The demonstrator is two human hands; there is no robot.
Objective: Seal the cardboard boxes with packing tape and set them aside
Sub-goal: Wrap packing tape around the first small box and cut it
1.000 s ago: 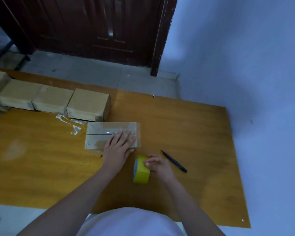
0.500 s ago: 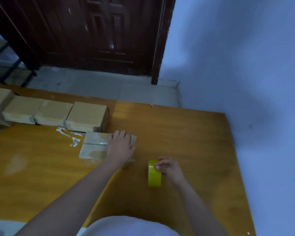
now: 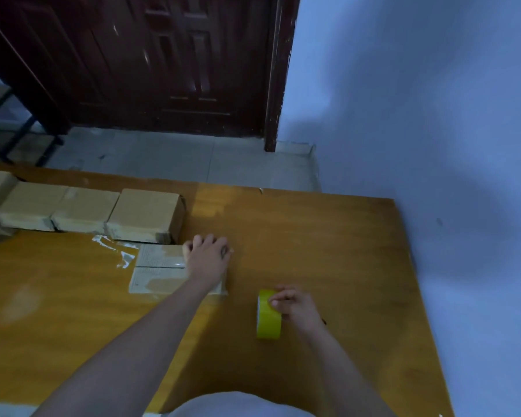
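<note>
Holding the yellow tape roll (image 3: 268, 315) upright on its edge, the right hand (image 3: 295, 305) lay nearest the wearer, its grip closed over the roll's upper rim with fingertips on the top. Roll and hand sat on the orange table (image 3: 328, 251), right of centre.

Further out and to the left, the left hand (image 3: 208, 257) rested on the flat cardboard box (image 3: 160, 269) — fingers curled over its far right corner, the grip apparently on the box edge, though whether it pinched or merely pressed could not be told. Clear tape showed along the box's top seam. Its long axis ran left to right across the table, with the left hand at its right end.

Judged from this, the box looked sealed and due to be set aside. The row of sealed boxes (image 3: 145, 215) lay just beyond it, up and to the left, the nearest almost touching its far edge — so the left hand was the better placed to shift it. A scrap of loose clear tape (image 3: 118, 251) lay beside the box's left end.

Beyond the table: tiled floor and a dark door (image 3: 163, 70).
</note>
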